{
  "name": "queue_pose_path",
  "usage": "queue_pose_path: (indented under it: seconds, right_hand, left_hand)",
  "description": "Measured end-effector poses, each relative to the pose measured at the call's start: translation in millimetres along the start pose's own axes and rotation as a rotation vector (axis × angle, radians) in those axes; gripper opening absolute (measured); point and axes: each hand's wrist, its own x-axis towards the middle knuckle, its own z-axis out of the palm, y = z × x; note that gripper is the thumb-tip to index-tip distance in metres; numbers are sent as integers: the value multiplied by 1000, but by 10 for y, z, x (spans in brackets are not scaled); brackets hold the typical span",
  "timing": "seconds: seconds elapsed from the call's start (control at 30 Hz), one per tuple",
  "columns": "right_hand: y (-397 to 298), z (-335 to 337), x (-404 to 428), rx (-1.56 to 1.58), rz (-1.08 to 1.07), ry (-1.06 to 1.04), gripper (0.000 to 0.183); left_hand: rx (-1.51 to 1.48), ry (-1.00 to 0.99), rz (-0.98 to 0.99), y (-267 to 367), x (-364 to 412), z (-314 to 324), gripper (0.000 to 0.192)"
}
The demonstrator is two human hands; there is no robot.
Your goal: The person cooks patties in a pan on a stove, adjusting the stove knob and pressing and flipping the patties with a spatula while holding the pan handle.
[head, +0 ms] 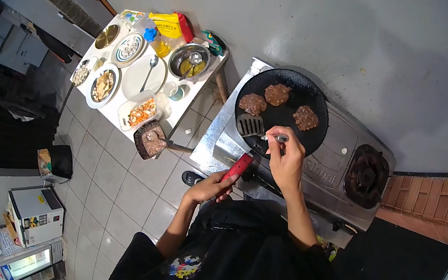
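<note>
A black frying pan (279, 138) stands on the left part of a metal gas stove and holds three browned meat patties (276, 94). My left hand (216, 186) grips the red handle (238, 166) of the pan. In my right hand (285, 154) is the handle of a slotted spatula (250, 125); its dark head lies at the pan's left side, just below the leftmost patty (252, 104). Another patty (305, 118) lies at the right of the pan, above my right hand.
The stove's second burner (366, 176) is at the right. A white table (177, 115) at the left bears a steel bowl (175, 59), an empty-looking plate (132, 75) with a spoon, a tub of chopped food (140, 112) and, at its corner, a dark container of raw-looking mince (152, 140).
</note>
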Motion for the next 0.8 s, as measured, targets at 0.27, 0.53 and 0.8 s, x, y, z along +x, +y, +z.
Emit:
queue_pose_path:
  seconds: [0.27,0.53,0.8]
  right_hand:
    - [-25,111,-39,-6,-72,17,12]
    - [-37,92,-28,-38,-86,84,6]
    - [38,76,-43,-14,-95,122,12]
  left_hand:
    - [36,2,5,48,-24,-15,38]
    - [11,-10,25,-37,16,-36,39]
    - [36,7,32,-34,11,-28,37]
